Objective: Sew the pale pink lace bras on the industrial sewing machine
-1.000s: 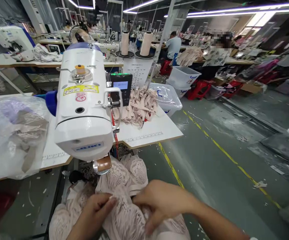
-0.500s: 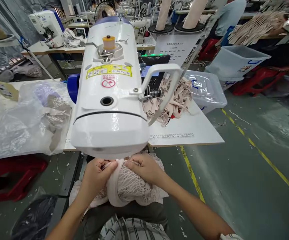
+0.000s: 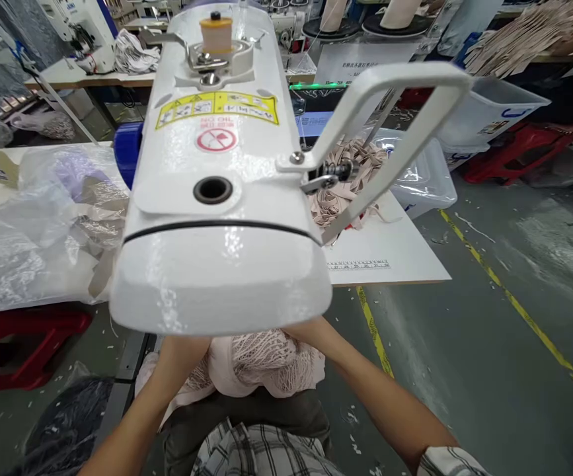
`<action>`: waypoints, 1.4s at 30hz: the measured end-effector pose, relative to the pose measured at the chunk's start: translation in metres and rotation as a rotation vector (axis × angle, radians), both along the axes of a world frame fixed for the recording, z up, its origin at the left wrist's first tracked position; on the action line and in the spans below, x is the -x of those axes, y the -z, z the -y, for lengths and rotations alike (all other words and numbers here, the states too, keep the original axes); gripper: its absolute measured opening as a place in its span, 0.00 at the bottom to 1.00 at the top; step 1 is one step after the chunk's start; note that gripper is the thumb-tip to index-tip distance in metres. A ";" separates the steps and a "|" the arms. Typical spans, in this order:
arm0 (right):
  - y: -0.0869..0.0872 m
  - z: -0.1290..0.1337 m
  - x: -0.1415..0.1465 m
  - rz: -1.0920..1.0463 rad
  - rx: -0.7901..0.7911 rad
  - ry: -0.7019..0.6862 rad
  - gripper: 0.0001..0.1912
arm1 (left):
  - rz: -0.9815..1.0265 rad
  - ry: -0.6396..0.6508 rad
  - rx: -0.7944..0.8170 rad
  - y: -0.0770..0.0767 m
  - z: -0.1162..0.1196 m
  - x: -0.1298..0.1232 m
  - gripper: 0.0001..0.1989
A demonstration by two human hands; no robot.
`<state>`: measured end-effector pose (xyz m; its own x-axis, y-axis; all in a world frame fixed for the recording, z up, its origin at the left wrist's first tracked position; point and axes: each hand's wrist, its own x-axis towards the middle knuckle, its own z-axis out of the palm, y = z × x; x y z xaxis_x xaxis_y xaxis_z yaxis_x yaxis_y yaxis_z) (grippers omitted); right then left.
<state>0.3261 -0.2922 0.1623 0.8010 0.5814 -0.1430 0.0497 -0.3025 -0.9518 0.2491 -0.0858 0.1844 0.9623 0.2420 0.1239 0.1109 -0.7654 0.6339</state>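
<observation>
A white sewing machine [image 3: 221,271] fills the middle of the view, its rounded head close to me. Beige lace fabric [image 3: 264,357] with a smooth band [image 3: 223,370] along it hangs over my lap, its upper edge going out of sight under the machine head. My left hand [image 3: 186,349] is at the left side of the fabric, with only the back of the hand and wrist showing. On the other side, my right hand [image 3: 308,330] reaches in over the lace. The machine head hides the fingers of both hands and whatever they grip.
Beige fabric strips [image 3: 350,178] lie in a heap on the white table [image 3: 395,244], right of the machine. Clear plastic bags [image 3: 43,225] cover the left side. Beyond are plastic bins [image 3: 484,112], and a red stool [image 3: 23,344] stands at lower left.
The machine head appears larger and nearer as my view has leaned in. Both hands, earlier pinching the fabric at its band in plain sight, have gone under the head with the fabric's upper edge.
</observation>
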 end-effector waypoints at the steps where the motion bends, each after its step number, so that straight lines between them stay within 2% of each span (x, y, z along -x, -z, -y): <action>1: 0.005 0.001 0.001 -0.026 -0.007 0.006 0.23 | -0.021 0.030 -0.017 -0.001 0.000 0.001 0.07; 3: 0.020 0.005 0.006 -0.098 -0.031 0.017 0.24 | -0.053 0.070 0.023 -0.005 0.000 0.001 0.08; 5: 0.039 0.010 0.016 -0.183 -0.104 -0.024 0.34 | -0.059 0.077 0.044 -0.008 -0.001 0.002 0.09; 7: 0.058 0.017 0.030 -0.270 -0.220 -0.146 0.44 | -0.052 0.076 0.057 -0.011 -0.003 0.002 0.09; 9: 0.073 0.023 0.043 -0.383 -0.302 -0.302 0.43 | -0.070 0.077 0.072 -0.012 -0.005 0.003 0.12; 11: 0.083 0.030 0.054 -0.489 -0.321 -0.371 0.34 | -0.114 0.063 0.085 -0.013 -0.006 0.005 0.16; 13: 0.089 0.038 0.061 -0.564 -0.321 -0.343 0.25 | -0.161 0.034 0.079 -0.013 -0.005 0.006 0.21; 15: 0.094 0.046 0.064 -0.620 -0.319 -0.298 0.21 | -0.182 0.014 0.066 -0.014 -0.004 0.007 0.22; 19: 0.102 0.060 0.067 -0.741 -0.301 -0.197 0.16 | -0.185 0.017 0.087 -0.016 0.001 0.008 0.23; 22: 0.103 0.066 0.071 -0.798 -0.395 -0.057 0.15 | -0.186 0.006 0.100 -0.016 0.003 0.008 0.24; 24: 0.098 0.071 0.073 -0.805 -0.471 -0.003 0.14 | -0.177 0.000 0.076 -0.014 0.002 0.008 0.23; 27: 0.082 0.082 0.072 -0.734 -0.504 -0.007 0.13 | -0.116 0.018 0.009 -0.009 -0.004 0.014 0.16; 30: 0.061 0.093 0.066 -0.582 -0.415 -0.073 0.16 | 0.076 -0.001 -0.139 -0.006 -0.005 0.027 0.09; 32: 0.044 0.097 0.062 -0.427 -0.322 -0.121 0.20 | 0.253 0.061 -0.214 -0.011 0.006 0.041 0.08; 34: 0.023 0.096 0.061 -0.262 -0.235 -0.230 0.22 | 0.400 0.297 -0.198 -0.020 0.025 0.054 0.15; 37: -0.016 0.082 0.067 -0.024 -0.128 -0.476 0.20 | 0.493 0.771 -0.192 -0.035 0.059 0.066 0.25; 39: -0.041 0.071 0.073 0.114 -0.064 -0.624 0.16 | 0.339 0.923 -0.190 -0.040 0.072 0.067 0.31; 40: -0.051 0.066 0.076 0.158 -0.024 -0.673 0.14 | 0.176 0.939 -0.166 -0.039 0.073 0.066 0.30; 42: -0.064 0.057 0.079 0.190 0.077 -0.697 0.11 | -0.202 0.878 -0.059 -0.033 0.067 0.061 0.21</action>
<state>0.2473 -0.3495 0.2267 0.2632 0.9596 -0.0994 0.4180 -0.2063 -0.8847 0.1881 -0.1527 0.2178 0.8026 -0.5912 -0.0788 -0.4237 -0.6581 0.6224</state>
